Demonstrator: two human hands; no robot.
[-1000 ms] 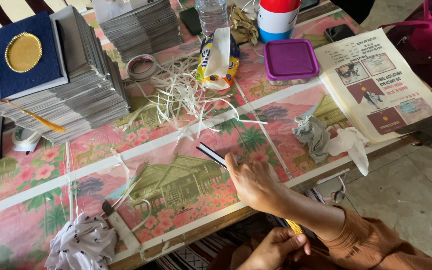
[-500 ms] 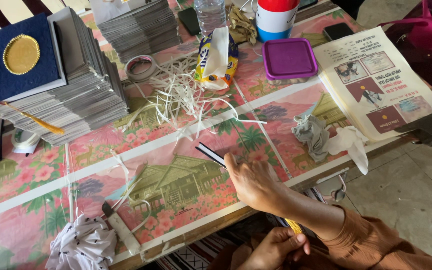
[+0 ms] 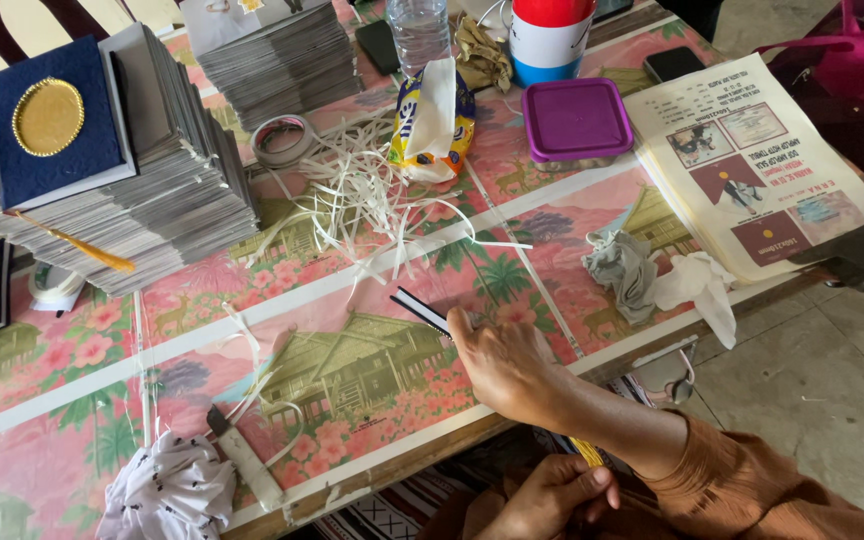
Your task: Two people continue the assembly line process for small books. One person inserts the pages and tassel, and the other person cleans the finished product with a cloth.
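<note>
From the head camera, your right hand (image 3: 500,362) pinches one thin dark strip (image 3: 422,311) on the table (image 3: 72,395) — its long axis runs up-left, away from you. Your left hand (image 3: 552,492) — below the table edge — curls closed around one yellow stick (image 3: 586,452).

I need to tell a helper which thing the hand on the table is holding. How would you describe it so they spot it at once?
On the flowered tablecloth, look near the front edge, just below the heap of white paper strips. There the right hand pinches a thin dark strip with a white edge. Unlike the loose, curly white strips, it is straight, stiff and dark.
</note>
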